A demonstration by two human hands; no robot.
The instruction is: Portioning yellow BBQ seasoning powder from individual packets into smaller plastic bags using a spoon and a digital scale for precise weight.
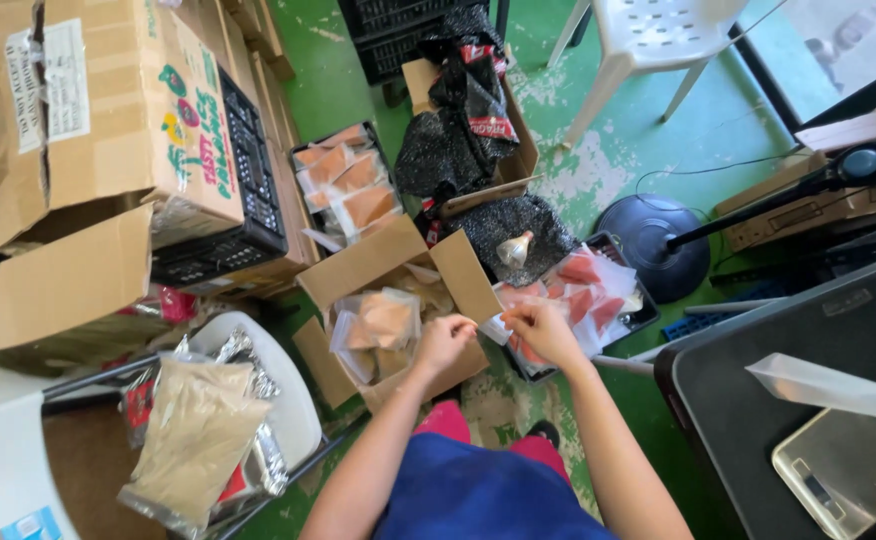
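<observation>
My left hand (443,340) and my right hand (541,330) are raised close together, both pinching a small clear plastic packet (494,325) between them. The hands hover over the right flap of an open cardboard box (358,268) that holds clear bags of tan powder (386,320). Just right of my right hand, a dark crate (648,315) holds bags of red-orange powder (583,285).
A second crate of orange packets (343,185) lies further back. Large cardboard boxes (98,110) stack at the left. A tan filled bag (193,435) lies on a white seat. At the right are a dark table (758,400), a scale (848,470), a round stand base (653,240) and a white chair (648,40).
</observation>
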